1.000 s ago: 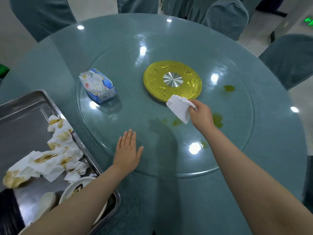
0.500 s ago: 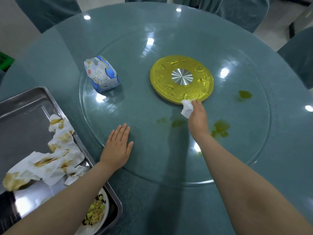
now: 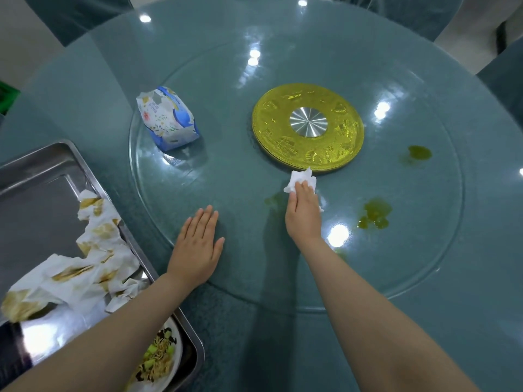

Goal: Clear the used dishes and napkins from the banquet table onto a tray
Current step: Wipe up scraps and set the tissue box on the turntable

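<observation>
Since the earlier frame, our right hand (image 3: 302, 213) has slid toward us, from the rim of the gold disc (image 3: 307, 125) down over the green smear (image 3: 273, 200), and more of the napkin (image 3: 300, 179) now shows past the fingers (image 3: 304, 190).

From the head view, those fingers lie flat and press the napkin onto the glass turntable (image 3: 424, 250). Our left hand (image 3: 198, 244) lies flat with straight fingers on the glass, holding nothing.

The next green spot (image 3: 375, 213) lies just to the right of our right hand, so that hand is much nearer. A smaller spot (image 3: 419, 153) sits farther right and back.

The napkin is soft, white and crumpled. The glass is smooth and shiny. The tray (image 3: 36, 171) is shiny metal, at the left on the desk (image 3: 85, 86), with stained napkins (image 3: 85, 267) and a plate (image 3: 158, 366) of leftover food. A soft tissue pack (image 3: 167, 120) stands on the glass.
</observation>
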The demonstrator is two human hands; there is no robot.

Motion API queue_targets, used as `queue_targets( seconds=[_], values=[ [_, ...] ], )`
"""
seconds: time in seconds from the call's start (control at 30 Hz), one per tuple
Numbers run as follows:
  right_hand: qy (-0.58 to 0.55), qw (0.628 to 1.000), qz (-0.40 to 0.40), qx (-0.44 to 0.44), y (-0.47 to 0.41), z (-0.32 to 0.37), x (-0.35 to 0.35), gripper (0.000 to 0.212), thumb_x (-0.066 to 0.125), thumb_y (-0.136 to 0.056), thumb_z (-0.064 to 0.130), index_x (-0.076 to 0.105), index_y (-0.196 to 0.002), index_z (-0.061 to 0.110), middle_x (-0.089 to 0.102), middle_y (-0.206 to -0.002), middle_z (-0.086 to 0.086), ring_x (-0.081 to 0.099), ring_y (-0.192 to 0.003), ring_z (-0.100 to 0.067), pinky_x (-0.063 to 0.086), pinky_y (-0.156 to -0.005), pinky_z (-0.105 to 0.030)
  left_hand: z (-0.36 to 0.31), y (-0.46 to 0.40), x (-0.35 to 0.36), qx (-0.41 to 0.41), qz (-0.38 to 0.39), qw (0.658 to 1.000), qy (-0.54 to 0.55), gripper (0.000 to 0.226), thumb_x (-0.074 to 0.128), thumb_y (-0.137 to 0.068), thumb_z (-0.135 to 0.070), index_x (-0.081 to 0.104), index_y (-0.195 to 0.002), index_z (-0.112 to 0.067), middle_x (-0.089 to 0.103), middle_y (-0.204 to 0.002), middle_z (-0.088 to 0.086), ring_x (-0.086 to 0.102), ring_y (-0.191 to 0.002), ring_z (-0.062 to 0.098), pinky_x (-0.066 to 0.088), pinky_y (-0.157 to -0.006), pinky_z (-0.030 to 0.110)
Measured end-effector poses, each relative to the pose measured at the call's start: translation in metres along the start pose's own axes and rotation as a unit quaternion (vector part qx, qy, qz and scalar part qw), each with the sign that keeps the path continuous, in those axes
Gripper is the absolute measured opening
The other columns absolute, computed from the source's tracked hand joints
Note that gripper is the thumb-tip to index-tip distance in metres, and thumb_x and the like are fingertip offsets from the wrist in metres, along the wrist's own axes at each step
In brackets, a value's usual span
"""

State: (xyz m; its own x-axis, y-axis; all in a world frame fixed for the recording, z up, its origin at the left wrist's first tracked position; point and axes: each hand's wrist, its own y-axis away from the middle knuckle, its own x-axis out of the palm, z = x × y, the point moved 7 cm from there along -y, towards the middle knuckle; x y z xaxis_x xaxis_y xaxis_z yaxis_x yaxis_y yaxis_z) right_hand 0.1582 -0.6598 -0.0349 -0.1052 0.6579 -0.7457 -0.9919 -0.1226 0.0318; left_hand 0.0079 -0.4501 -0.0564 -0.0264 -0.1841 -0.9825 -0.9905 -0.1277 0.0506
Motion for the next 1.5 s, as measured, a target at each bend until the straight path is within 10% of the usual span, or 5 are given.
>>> queue_targets(
  seconds=[0.67, 0.93, 1.23, 1.4, 1.5],
  values=[
    [-0.001, 0.984, 0.087, -0.157, 0.058, 0.025, 0.013, 0.026, 0.049, -0.097, 0.015, 0.064, -0.118, 0.021, 0.059, -0.124, 0.014, 0.049, -0.121, -0.004, 0.044, -0.093, -0.024, 0.0, -0.001, 0.002, -0.002, 0.002, 1.0, 0.004, 0.068, 0.011, -0.098, -0.049, 0.018, -0.153, -0.01, 0.014, -0.161, 0.006, 0.006, -0.149, 0.019, -0.004, -0.12, 0.033],
    [-0.028, 0.975, 0.092, -0.2, 0.12, 0.027, 0.015, 0.029, 0.059, -0.091, 0.004, 0.071, -0.113, 0.017, 0.064, -0.127, 0.006, 0.052, -0.123, -0.01, 0.031, -0.1, -0.01, -0.005, 0.002, 0.004, -0.007, 0.013, 1.0, 0.016, 0.071, 0.011, -0.095, -0.05, 0.02, -0.153, -0.009, 0.015, -0.161, 0.007, 0.009, -0.149, 0.021, 0.002, -0.12, 0.036],
    [-0.053, 0.969, 0.177, -0.163, 0.16, 0.018, 0.021, 0.03, 0.054, -0.093, 0.01, 0.071, -0.114, 0.022, 0.064, -0.128, 0.007, 0.052, -0.125, -0.005, 0.031, -0.107, -0.012, -0.007, 0.004, 0.002, -0.003, 0.02, 0.999, 0.026, 0.076, 0.008, -0.093, -0.053, 0.019, -0.153, -0.008, 0.014, -0.161, 0.008, 0.008, -0.149, 0.022, 0.002, -0.12, 0.037],
    [-0.075, 0.955, 0.282, -0.049, 0.149, 0.021, 0.007, 0.025, 0.054, -0.096, 0.02, 0.072, -0.111, 0.027, 0.07, -0.091, 0.018, 0.058, -0.079, 0.004, 0.043, -0.076, -0.013, -0.007, 0.004, -0.001, -0.001, 0.025, 0.999, 0.029, 0.079, 0.002, -0.09, -0.055, 0.014, -0.154, -0.01, 0.008, -0.162, 0.006, 0.002, -0.149, 0.02, -0.003, -0.12, 0.034],
    [-0.164, 0.965, 0.202, 0.044, 0.118, 0.008, -0.012, 0.019, 0.058, -0.093, 0.016, 0.073, -0.104, 0.024, 0.072, -0.1, 0.007, 0.062, -0.091, -0.004, 0.05, -0.089, -0.026, -0.007, 0.004, -0.001, 0.002, 0.028, 0.999, 0.031, 0.08, 0.0, -0.089, -0.055, 0.012, -0.154, -0.01, 0.006, -0.162, 0.005, 0.0, -0.149, 0.019, -0.004, -0.12, 0.035]
  ],
)
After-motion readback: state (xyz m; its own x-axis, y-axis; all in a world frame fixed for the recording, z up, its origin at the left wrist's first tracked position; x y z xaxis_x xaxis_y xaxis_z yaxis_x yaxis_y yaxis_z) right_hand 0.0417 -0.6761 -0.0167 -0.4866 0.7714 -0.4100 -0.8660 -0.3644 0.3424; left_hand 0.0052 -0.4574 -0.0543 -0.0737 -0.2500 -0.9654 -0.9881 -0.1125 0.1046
